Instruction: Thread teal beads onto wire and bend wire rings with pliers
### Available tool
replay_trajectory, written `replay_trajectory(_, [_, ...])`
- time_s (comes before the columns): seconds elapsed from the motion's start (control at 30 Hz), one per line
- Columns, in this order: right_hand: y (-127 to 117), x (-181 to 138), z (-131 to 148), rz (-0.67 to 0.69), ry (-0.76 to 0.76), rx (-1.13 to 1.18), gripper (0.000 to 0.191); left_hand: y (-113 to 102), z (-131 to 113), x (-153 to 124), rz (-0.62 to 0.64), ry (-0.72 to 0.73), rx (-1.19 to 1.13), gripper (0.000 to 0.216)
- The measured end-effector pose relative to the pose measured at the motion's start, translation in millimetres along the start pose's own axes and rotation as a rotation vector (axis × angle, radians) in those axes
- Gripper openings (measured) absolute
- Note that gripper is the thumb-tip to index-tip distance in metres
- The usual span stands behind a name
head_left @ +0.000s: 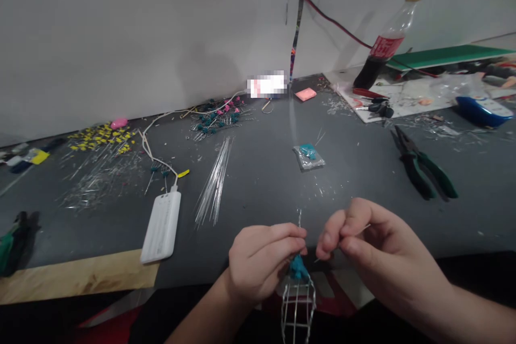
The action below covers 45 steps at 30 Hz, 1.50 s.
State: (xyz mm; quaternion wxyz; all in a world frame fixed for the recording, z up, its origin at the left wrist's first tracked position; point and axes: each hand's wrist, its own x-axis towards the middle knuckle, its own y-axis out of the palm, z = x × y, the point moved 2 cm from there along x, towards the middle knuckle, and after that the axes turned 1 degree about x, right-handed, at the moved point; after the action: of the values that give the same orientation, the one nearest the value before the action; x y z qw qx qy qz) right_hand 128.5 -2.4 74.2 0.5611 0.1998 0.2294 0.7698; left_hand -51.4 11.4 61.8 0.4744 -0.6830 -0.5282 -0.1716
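Observation:
At the table's front edge, my left hand is closed around the top of a twisted-wire frame. A lump of teal putty-like material sits on the frame just below my fingers, and a twisted wire tip pokes up past them. To its right, my right hand pinches a short thin wire between thumb and fingers, a little apart from the frame. Beyond both hands lies a small clear packet with teal material in it. Straight loose wires lie in a bundle to the left.
Pliers with green handles lie at right, and a cola bottle leans behind them. A white power bank with a cable is at left. Wire pieces with yellow and teal tips lie toward the wall.

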Motion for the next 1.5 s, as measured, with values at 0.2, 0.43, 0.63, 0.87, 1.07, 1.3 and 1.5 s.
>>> replay_trajectory(0.2, [2, 2, -4, 0.012, 0.048, 0.064, 0.009, 3, 1, 1, 0.063, 0.011, -0.029, 0.021])
replay_trajectory(0.43, [3, 0, -9, 0.001, 0.1, 0.119, 0.01, 2, 0, -1, 0.061, 0.013, 0.021, 0.017])
replay_trajectory(0.63, [4, 3, -13, -0.013, 0.145, 0.156, 0.015, 1, -1, 3, 0.074, 0.024, 0.024, 0.015])
replay_trajectory(0.87, [4, 0, -14, -0.022, 0.173, 0.14, 0.014, 1, -2, 4, 0.11, 0.019, 0.022, 0.018])
replay_trajectory(1.07, [2, 2, -16, -0.03, 0.177, 0.129, 0.014, 1, 0, 0, 0.141, 0.008, -0.011, 0.018])
replay_trajectory(1.3, [0, 2, -16, -0.019, 0.162, 0.095, 0.015, 2, 0, 2, 0.111, 0.017, 0.003, 0.017])
replay_trajectory(1.5, [2, 2, -15, -0.033, 0.159, 0.099, 0.016, 2, 1, 1, 0.103, 0.022, -0.028, 0.018])
